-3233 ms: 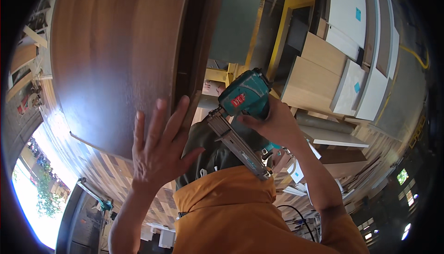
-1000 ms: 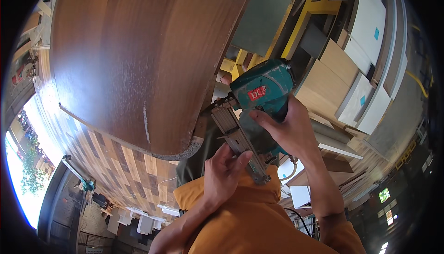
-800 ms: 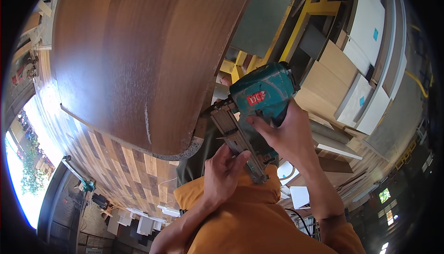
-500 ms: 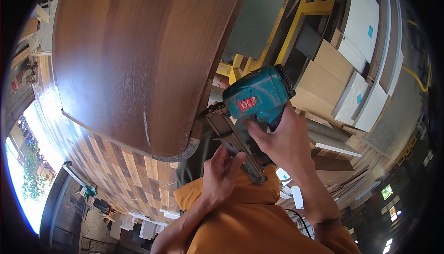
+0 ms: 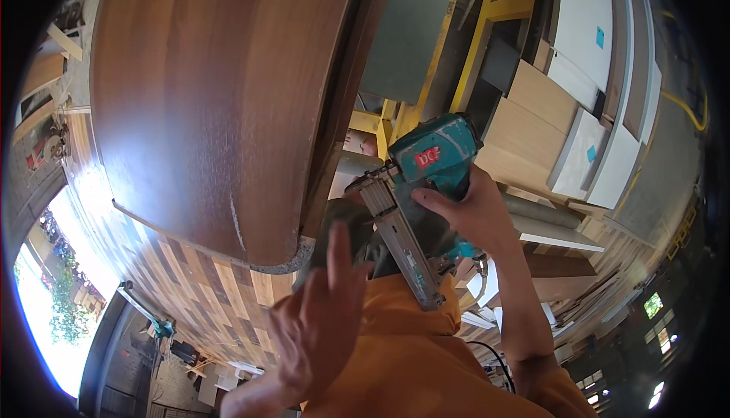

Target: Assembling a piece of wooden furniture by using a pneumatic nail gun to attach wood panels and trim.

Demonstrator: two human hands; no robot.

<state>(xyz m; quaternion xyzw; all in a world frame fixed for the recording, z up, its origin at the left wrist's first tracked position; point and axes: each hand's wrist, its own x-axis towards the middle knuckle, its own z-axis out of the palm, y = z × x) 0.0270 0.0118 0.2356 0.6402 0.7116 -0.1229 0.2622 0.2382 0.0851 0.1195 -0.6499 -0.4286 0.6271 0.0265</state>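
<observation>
My right hand (image 5: 475, 209) grips the handle of a teal nail gun (image 5: 437, 152), its thumb resting along the near side. The gun's long metal magazine (image 5: 407, 254) slants down toward my orange clothing. Left of the magazine, my left hand (image 5: 323, 319) is raised with the index finger stretched out and the other fingers bent; nothing shows in it, and it is slightly blurred. The nose of the gun is beside the edge of a large brown wood-grain panel (image 5: 205, 98) with a rounded corner. A whitish scratch-like mark runs near that corner.
Yellow metal framing (image 5: 475, 53) stands beyond the gun, with a dark green panel (image 5: 411, 30) beside it. To the right lie stacked light-wood boards (image 5: 525, 129) and white boards (image 5: 582, 22). Patchwork wood flooring (image 5: 205, 266) runs under the panel. A hose fitting (image 5: 480, 266) hangs below my right hand.
My left hand has come off the magazine and moved down and left, its index finger now extended. The nail gun has shifted slightly right, away from the panel edge, and its magazine's slid-apart section now looks closed up.
</observation>
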